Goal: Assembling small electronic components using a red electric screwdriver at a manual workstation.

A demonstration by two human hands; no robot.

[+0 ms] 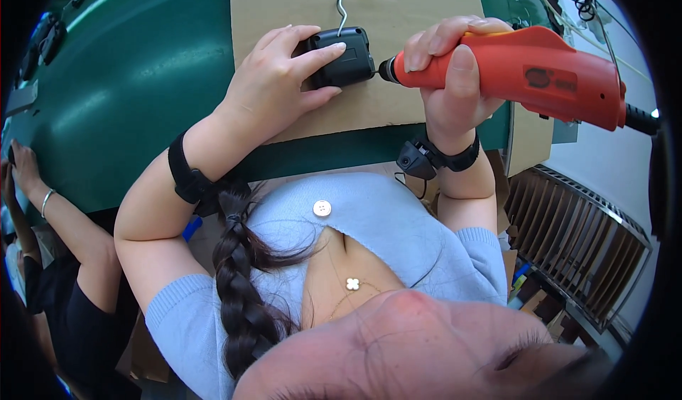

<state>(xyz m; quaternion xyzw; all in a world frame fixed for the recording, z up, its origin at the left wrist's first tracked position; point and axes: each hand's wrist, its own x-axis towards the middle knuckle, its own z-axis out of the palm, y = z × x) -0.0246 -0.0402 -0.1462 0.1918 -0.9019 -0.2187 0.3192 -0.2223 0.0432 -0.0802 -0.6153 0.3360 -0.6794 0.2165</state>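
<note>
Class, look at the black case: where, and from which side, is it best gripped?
Probably the left half of the black case, from the left as the left hand does: the tip of the red driver is at its right side, and a bent metal wire leaves its far edge.

Red electric screwdriver (pixel 511 66), black casing (pixel 359 64), tan cardboard (pixel 284 2), green table (pixel 156 66), pale blue top (pixel 376 204).

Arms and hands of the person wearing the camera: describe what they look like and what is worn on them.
Both the left hand and the right hand are ungloved. The short light-blue knit sleeves end in ribbed cuffs. A black band circles the left forearm. The right wrist has a black strap carrying a small, dark, angular device with a round lens-like front.
</note>
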